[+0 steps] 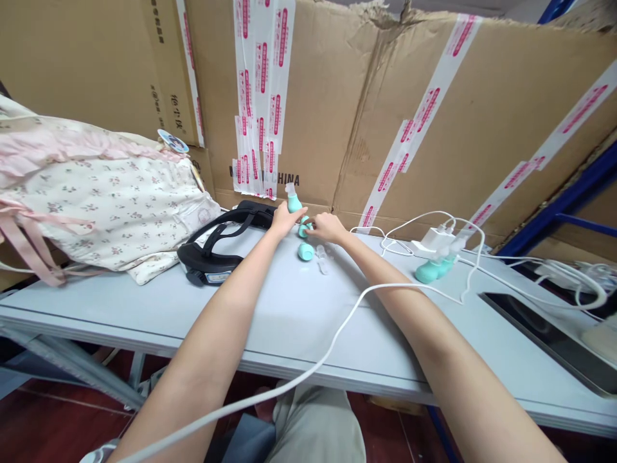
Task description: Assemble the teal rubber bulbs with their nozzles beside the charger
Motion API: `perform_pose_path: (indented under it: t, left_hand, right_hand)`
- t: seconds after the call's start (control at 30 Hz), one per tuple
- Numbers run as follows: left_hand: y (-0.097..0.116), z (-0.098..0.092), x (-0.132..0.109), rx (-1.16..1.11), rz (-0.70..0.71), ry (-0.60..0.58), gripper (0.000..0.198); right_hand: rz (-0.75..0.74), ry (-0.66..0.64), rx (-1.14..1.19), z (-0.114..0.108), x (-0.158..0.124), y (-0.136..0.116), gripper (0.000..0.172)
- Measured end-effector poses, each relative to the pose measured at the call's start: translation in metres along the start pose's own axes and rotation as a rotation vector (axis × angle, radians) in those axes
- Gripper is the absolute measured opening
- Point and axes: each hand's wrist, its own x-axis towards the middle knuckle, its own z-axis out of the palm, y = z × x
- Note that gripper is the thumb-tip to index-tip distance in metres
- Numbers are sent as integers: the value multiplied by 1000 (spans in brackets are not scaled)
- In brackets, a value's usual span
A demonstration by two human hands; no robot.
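My left hand (285,220) is closed around a teal squeeze bulb (294,204) with a clear plastic tip pointing up. Close beside it, the fingers of my right hand (326,228) are bent onto another teal bulb (304,229), partly hidden by them. A third teal bulb (305,251) lies on the table just in front of both hands. Small clear plastic pieces (322,260) are to its right, below my right hand.
A black head-strap device (212,260) and a flowered cloth bag (110,193) are at left. More teal bulbs (429,271) stand at right near a white charger (434,239). A white cable (337,328) crosses in front of my arms. A dark phone-like slab (544,337) lies far right; cardboard (328,116) stands behind.
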Motion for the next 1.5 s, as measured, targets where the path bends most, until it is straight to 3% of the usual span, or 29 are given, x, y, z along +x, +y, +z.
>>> perform_pose_path:
  t: [0.2,0.37,1.13,1.23,1.3,1.4,1.5]
  left_hand:
    - [0,0,0,-36,-20,3,26]
    - [1,0,0,-15,-14,10,28]
    - [4,-1,-2,10,13,-22,26]
    - [3,-2,-3,43,19,-39,26]
    - [3,-2,-3,72,34,-56,24]
    - [2,-2,-3,74,47,-59,25]
    - [3,-2,-3,88,51,-73,26]
  right_hand:
    - [27,-32,24,-2,2,2,38]
    - [41,-34,93,3,3,3,47]
    - [124,-11,59,4,5,-3,38]
    - [130,-26,66,8,4,-3,41]
    - [133,-47,63,8,4,-4,53]
    - [125,-57,82,-4,1,-2,62]
    - [21,-157,154,-33,-4,2,48]
